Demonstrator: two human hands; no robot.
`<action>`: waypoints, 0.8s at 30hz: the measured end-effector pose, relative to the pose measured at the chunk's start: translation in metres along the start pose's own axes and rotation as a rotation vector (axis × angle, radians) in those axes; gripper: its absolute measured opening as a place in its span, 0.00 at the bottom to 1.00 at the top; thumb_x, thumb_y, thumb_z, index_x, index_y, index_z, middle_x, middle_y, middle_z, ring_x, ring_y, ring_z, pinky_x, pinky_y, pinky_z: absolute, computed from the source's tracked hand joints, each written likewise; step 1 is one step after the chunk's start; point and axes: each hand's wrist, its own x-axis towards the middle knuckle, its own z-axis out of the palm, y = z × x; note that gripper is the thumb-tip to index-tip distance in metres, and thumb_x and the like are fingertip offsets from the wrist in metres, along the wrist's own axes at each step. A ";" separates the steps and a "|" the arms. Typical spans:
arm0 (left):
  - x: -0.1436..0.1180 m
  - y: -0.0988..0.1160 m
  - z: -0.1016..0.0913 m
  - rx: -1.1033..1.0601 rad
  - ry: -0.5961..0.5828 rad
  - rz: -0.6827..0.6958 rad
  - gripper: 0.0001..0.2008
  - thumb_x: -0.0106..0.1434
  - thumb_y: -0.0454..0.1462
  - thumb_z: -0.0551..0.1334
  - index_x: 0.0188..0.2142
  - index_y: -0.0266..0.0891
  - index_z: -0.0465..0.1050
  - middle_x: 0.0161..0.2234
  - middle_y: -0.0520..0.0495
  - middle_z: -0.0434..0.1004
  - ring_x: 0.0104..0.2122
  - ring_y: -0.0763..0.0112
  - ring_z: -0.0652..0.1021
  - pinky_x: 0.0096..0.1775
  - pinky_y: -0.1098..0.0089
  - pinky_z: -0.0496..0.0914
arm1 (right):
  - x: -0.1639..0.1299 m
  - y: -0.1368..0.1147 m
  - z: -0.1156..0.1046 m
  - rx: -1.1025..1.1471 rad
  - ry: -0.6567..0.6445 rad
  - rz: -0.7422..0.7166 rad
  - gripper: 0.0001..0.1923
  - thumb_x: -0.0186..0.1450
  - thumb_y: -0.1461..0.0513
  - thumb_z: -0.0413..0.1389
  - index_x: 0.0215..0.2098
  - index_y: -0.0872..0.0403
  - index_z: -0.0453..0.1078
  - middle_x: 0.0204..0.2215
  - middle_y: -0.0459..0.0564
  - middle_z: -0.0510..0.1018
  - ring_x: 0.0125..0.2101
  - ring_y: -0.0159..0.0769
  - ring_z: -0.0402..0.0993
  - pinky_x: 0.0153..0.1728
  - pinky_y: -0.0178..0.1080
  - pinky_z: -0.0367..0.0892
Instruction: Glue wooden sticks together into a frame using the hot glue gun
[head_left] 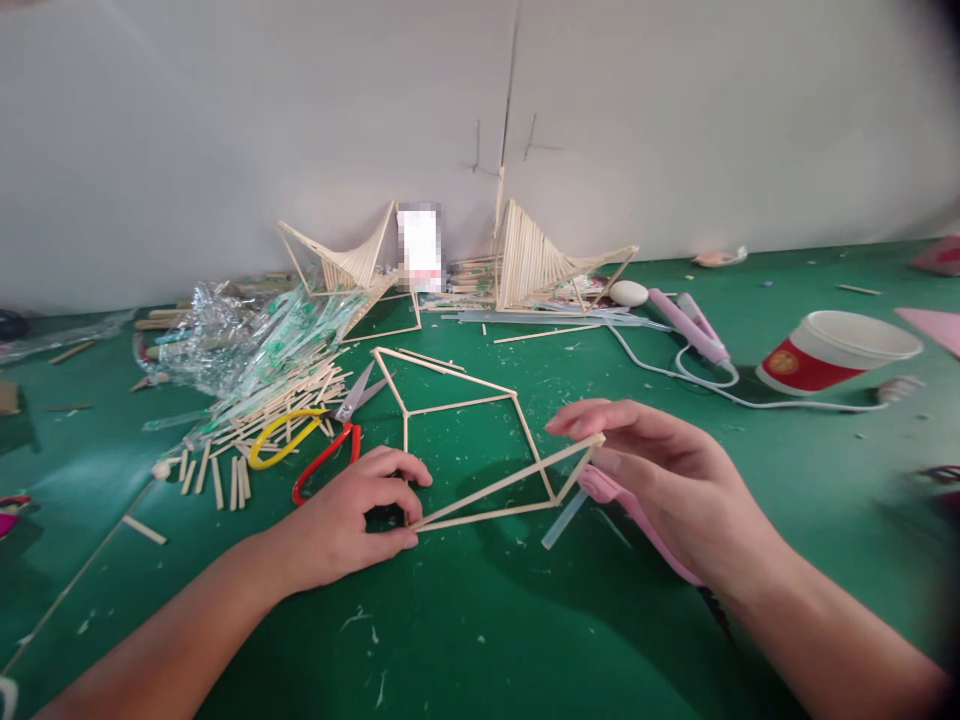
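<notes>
With the left hand pinching the stick frame's corner and the right hand gripping its far joint, uneven pressure could snap the joints

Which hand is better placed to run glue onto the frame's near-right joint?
Probably the right hand. It holds the pink glue gun beneath its palm, with the clear glue stick beside that joint of the stick frame. The left hand pins the near-left corner against the table.
</notes>
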 end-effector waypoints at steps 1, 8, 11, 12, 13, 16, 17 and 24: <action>0.000 0.001 0.000 -0.002 0.000 -0.001 0.01 0.62 0.36 0.62 0.34 0.44 0.73 0.52 0.49 0.65 0.54 0.62 0.67 0.54 0.61 0.64 | 0.000 0.000 0.000 0.000 -0.003 0.003 0.06 0.63 0.62 0.59 0.37 0.45 0.76 0.42 0.49 0.76 0.41 0.39 0.74 0.37 0.40 0.69; 0.000 0.005 -0.002 0.004 -0.009 -0.018 0.01 0.62 0.35 0.62 0.34 0.44 0.73 0.52 0.49 0.65 0.53 0.62 0.67 0.54 0.61 0.64 | -0.001 0.001 0.000 0.019 -0.020 0.003 0.05 0.65 0.62 0.58 0.37 0.46 0.76 0.42 0.50 0.76 0.47 0.41 0.71 0.38 0.38 0.69; -0.001 0.004 -0.002 0.005 -0.004 -0.007 0.02 0.61 0.34 0.63 0.34 0.43 0.73 0.52 0.49 0.66 0.53 0.62 0.67 0.54 0.61 0.64 | -0.002 0.001 0.000 0.015 -0.028 0.004 0.06 0.65 0.63 0.58 0.37 0.46 0.75 0.43 0.49 0.76 0.48 0.41 0.71 0.38 0.38 0.69; -0.001 0.004 -0.001 0.005 0.000 -0.005 0.01 0.61 0.34 0.63 0.34 0.43 0.73 0.52 0.48 0.66 0.53 0.62 0.67 0.54 0.61 0.64 | -0.002 0.000 0.000 0.013 -0.023 0.005 0.06 0.64 0.63 0.58 0.38 0.46 0.75 0.43 0.49 0.76 0.48 0.41 0.71 0.38 0.38 0.69; 0.000 0.004 -0.001 0.006 0.003 -0.004 0.01 0.61 0.34 0.62 0.34 0.43 0.73 0.52 0.48 0.66 0.53 0.62 0.67 0.54 0.60 0.64 | -0.002 0.000 0.001 0.009 -0.013 0.006 0.06 0.64 0.63 0.59 0.38 0.46 0.75 0.43 0.50 0.76 0.48 0.42 0.71 0.38 0.38 0.70; 0.000 0.005 -0.002 0.011 0.004 0.000 0.01 0.62 0.35 0.62 0.34 0.43 0.73 0.52 0.47 0.66 0.53 0.61 0.68 0.54 0.60 0.65 | -0.003 0.000 0.005 -0.015 0.036 -0.002 0.07 0.63 0.61 0.59 0.40 0.46 0.75 0.43 0.50 0.77 0.46 0.43 0.72 0.37 0.41 0.71; 0.001 0.006 -0.002 0.013 0.003 0.001 0.01 0.62 0.35 0.62 0.34 0.43 0.73 0.52 0.47 0.66 0.53 0.60 0.68 0.53 0.59 0.65 | -0.003 0.000 0.006 -0.028 0.055 -0.011 0.07 0.63 0.60 0.60 0.40 0.46 0.75 0.43 0.51 0.77 0.45 0.44 0.73 0.37 0.42 0.71; 0.001 0.005 -0.003 0.013 -0.002 0.000 0.02 0.62 0.34 0.62 0.34 0.43 0.73 0.53 0.47 0.66 0.54 0.60 0.67 0.53 0.59 0.65 | -0.003 -0.001 0.011 -0.113 0.143 -0.043 0.12 0.60 0.57 0.62 0.42 0.46 0.74 0.40 0.51 0.79 0.42 0.45 0.75 0.37 0.45 0.72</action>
